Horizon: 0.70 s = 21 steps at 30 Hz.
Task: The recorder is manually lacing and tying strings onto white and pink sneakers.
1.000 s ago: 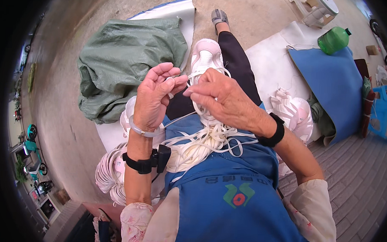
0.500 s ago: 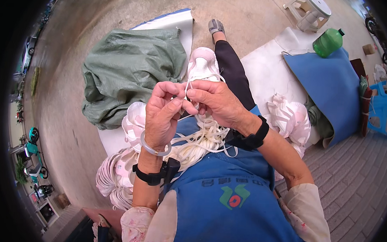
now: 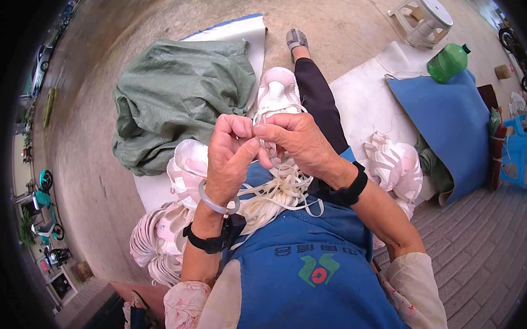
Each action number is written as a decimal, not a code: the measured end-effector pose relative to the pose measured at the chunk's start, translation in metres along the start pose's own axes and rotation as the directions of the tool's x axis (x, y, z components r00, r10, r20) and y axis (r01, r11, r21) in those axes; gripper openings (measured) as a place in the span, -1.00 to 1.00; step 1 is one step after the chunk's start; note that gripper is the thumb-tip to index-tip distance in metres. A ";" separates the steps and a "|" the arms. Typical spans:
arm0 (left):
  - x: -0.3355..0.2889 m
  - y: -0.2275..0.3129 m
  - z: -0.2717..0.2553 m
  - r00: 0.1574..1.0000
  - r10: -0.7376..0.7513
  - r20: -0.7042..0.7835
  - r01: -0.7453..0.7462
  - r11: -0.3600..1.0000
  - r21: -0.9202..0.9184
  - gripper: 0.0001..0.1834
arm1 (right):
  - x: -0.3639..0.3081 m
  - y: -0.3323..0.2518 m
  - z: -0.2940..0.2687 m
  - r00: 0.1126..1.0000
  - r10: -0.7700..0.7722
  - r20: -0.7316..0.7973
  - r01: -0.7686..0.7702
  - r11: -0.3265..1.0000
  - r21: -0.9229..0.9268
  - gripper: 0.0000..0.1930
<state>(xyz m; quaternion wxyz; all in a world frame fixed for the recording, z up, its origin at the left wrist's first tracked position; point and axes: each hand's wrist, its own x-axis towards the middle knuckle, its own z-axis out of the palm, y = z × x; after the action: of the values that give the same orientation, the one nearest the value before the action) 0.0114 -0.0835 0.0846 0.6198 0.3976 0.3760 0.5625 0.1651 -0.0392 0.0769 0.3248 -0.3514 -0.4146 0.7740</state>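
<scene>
Head view: a white lace (image 3: 263, 142) is pinched between the closed fingers of the left hand (image 3: 229, 157) and right hand (image 3: 293, 143), just above the white shoe (image 3: 276, 94) resting on the lap. Slippage is judged likely if the pinch loosens; the loose lace bundle (image 3: 274, 194) beneath could tangle.

Shoe (image 3: 276, 94) smooth white, maybe synthetic; laces (image 3: 274, 194) matt cloth; bottle (image 3: 448, 62) glossy plastic.

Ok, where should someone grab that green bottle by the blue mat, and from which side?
Take the green bottle around its wide body, coming from above. It lies tilted at the edge of the blue mat, cap toward the upper right, so its broad side faces up and is free. The cap end looks too small for a sure hold.
</scene>
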 end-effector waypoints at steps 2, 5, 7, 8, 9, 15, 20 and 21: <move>0.001 -0.001 0.001 1.000 -0.013 -0.007 0.012 1.000 -0.012 -0.75 | 0.001 -0.004 -0.002 1.000 0.001 0.026 0.000 1.000 -0.013 -0.76; 0.002 0.003 0.003 1.000 -0.009 -0.025 0.010 0.999 0.037 -0.76 | 0.001 -0.013 -0.007 0.999 -0.004 0.036 0.009 0.991 -0.135 -0.77; 0.004 0.010 0.004 0.985 -0.155 -0.070 0.160 0.985 0.072 -0.72 | 0.002 -0.021 -0.009 0.912 -0.403 0.083 0.391 0.787 -0.477 -0.80; 0.006 0.015 0.004 0.981 -0.174 -0.087 0.180 0.981 0.073 -0.72 | 0.003 -0.026 -0.012 0.899 -0.427 0.094 0.400 0.716 -0.573 -0.81; 0.008 0.020 0.005 0.953 -0.302 0.033 0.301 0.953 0.038 -0.69 | 0.006 -0.030 -0.012 0.861 -0.494 0.122 0.460 0.651 -0.604 -0.81; 0.025 0.027 0.023 0.924 -0.378 0.050 0.360 0.909 0.210 -0.70 | 0.015 -0.045 -0.019 0.836 -0.541 0.089 0.495 0.673 -0.549 -0.77; 0.014 0.101 -0.029 0.987 0.122 -0.103 -0.137 0.978 -0.158 -0.79 | 0.005 -0.037 -0.057 0.947 -0.300 -0.112 0.194 0.816 -0.545 -0.75; 0.006 0.128 -0.048 0.963 0.165 -0.213 -0.216 0.946 -0.242 -0.79 | 0.002 -0.030 -0.064 0.948 -0.300 -0.111 0.194 0.816 -0.544 -0.75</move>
<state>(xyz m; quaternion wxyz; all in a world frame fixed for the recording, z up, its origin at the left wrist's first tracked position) -0.0832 -0.0679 0.1822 0.5707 0.2912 0.3151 0.7002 0.2227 0.0019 0.0761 0.3525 -0.4427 -0.6194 0.5442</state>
